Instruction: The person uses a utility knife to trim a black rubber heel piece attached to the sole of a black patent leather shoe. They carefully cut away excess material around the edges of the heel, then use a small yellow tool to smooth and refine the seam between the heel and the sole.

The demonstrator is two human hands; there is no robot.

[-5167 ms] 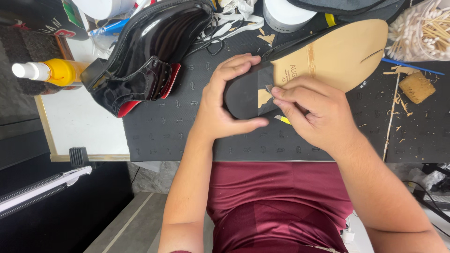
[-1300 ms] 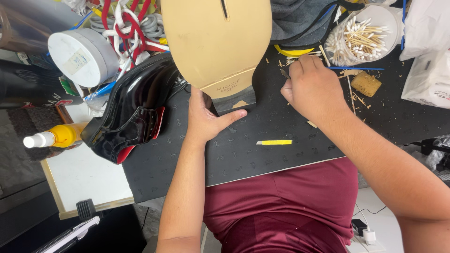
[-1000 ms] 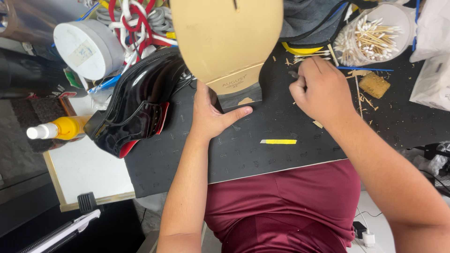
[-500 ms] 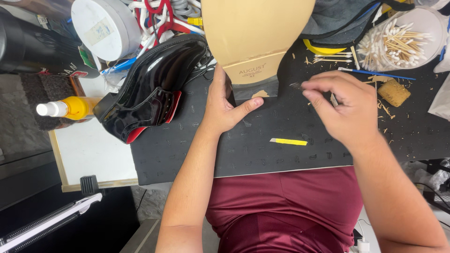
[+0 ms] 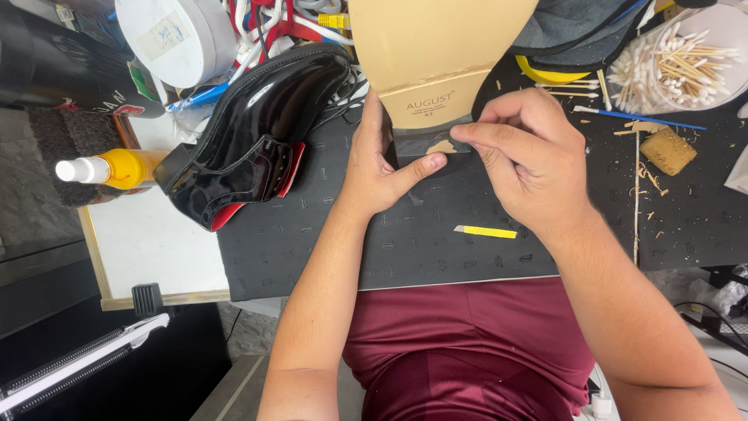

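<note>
**Two hands at the heel of an upturned shoe on a crowded surface**

A shoe (image 5: 436, 54) lies sole up at the far middle of a dark mat (image 5: 389, 242), its tan sole facing the camera and its dark heel nearest the person. The left hand (image 5: 378, 168) grips the heel from the left, thumb stretched across the heel's near edge. The right hand (image 5: 526, 156) comes in from the right, fingers curled and pinched together at the heel's right corner; whether they hold a small tool cannot be told.

A second, glossy black shoe (image 5: 253, 132) with red lining lies on its side just left of the left hand. A yellow spray bottle (image 5: 109, 168) lies further left. A small yellow-handled blade (image 5: 485, 231) rests on the mat, near the right wrist. At far right stand a cup of cotton swabs (image 5: 670, 62), a thin blue brush (image 5: 639, 117) and a tan sponge block (image 5: 668, 150). A white tub (image 5: 175, 39) and tangled cords sit at far left.
</note>
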